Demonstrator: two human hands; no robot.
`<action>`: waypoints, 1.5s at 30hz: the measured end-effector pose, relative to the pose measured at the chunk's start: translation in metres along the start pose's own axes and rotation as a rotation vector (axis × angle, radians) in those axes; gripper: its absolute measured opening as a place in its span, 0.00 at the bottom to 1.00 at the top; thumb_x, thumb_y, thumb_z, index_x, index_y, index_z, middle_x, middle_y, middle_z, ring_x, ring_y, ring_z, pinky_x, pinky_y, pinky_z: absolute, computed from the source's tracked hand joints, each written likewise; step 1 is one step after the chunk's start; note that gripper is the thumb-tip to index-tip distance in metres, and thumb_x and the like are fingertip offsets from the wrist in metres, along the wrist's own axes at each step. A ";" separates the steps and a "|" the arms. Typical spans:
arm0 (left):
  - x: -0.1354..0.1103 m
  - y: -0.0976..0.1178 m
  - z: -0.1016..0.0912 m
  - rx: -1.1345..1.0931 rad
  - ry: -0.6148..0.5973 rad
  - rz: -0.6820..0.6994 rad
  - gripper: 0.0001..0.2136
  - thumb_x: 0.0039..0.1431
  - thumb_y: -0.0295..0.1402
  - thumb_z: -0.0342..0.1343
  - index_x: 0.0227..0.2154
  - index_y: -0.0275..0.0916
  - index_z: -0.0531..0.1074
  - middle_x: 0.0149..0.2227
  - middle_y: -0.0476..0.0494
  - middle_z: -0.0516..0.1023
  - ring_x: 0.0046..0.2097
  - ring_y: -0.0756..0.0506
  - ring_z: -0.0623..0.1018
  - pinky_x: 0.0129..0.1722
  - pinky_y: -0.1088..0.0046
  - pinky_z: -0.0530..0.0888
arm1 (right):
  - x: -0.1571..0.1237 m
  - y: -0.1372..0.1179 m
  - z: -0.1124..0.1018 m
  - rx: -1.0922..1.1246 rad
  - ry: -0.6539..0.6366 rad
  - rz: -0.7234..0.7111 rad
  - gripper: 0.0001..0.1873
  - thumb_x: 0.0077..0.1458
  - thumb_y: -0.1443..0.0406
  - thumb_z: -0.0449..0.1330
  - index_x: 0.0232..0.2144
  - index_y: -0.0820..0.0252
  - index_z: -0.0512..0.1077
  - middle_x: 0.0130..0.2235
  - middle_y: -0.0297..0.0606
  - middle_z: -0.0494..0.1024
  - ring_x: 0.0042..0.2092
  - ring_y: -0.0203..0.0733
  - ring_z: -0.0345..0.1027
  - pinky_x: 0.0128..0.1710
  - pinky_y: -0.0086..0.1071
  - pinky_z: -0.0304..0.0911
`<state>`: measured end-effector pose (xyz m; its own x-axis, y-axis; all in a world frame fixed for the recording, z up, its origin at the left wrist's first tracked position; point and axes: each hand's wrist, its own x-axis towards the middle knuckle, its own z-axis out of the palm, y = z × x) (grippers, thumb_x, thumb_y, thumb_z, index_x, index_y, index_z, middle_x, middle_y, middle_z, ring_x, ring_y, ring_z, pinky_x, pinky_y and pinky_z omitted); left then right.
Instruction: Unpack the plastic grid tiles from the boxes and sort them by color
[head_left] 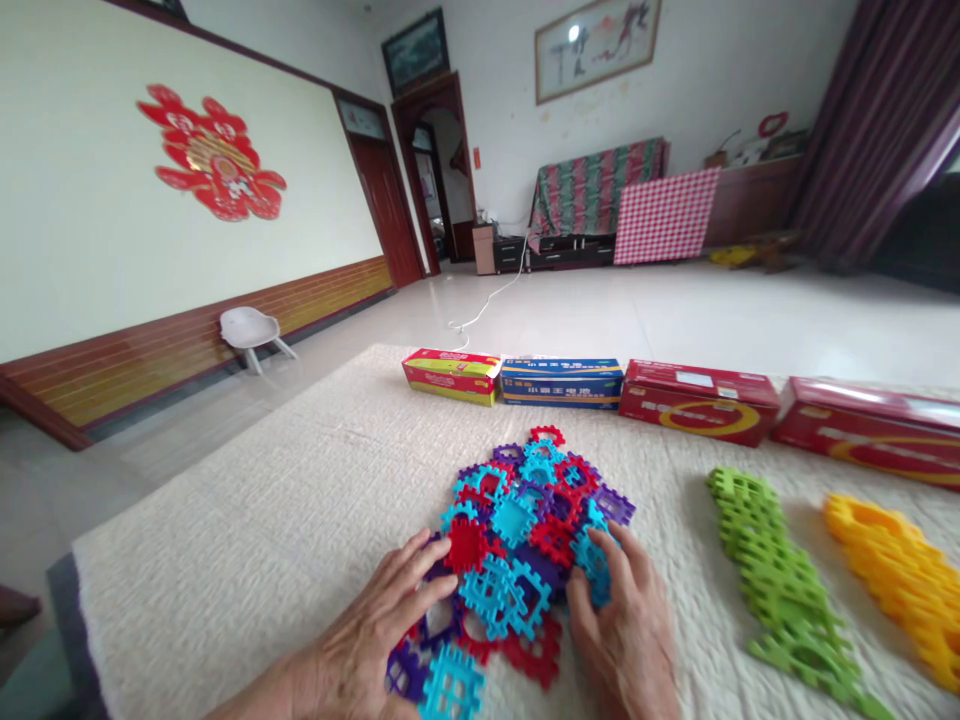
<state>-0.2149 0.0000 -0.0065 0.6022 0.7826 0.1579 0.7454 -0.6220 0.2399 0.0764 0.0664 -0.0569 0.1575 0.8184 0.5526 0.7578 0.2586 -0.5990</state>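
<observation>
A heap of toothed plastic building pieces in light blue, red and purple (514,520) lies on the pale quilted cover, between my hands. My left hand (371,625) reaches in from the left with fingers apart, their tips at a red square piece (466,546) on the heap's edge. On the right side, my right hand (626,625) is bent with thumb and fingers apart, touching a tilted light blue piece (594,565). Neither hand visibly lifts a piece. Near my left wrist lies another light blue piece (454,682) with square holes.
Rows of green pieces (787,590) and yellow pieces (896,575) lie to the right. Behind the heap stand a red-and-yellow box (452,376), a blue box (561,383) and two dark red boxes (699,402). The quilted cover (247,520) ends at the left; a white chair (251,330) stands beyond.
</observation>
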 end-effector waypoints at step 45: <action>0.102 0.007 0.039 0.127 0.287 -0.044 0.39 0.56 0.58 0.51 0.65 0.43 0.51 0.68 0.34 0.51 0.68 0.29 0.48 0.61 0.39 0.57 | 0.005 0.000 -0.001 0.201 -0.025 -0.043 0.17 0.59 0.61 0.53 0.50 0.58 0.66 0.54 0.47 0.69 0.54 0.51 0.66 0.51 0.48 0.66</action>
<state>-0.1367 0.0747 -0.0259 0.4768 0.7734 0.4178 0.8095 -0.5715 0.1340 0.0780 0.0704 -0.0540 0.1096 0.8163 0.5671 0.6213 0.3891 -0.6802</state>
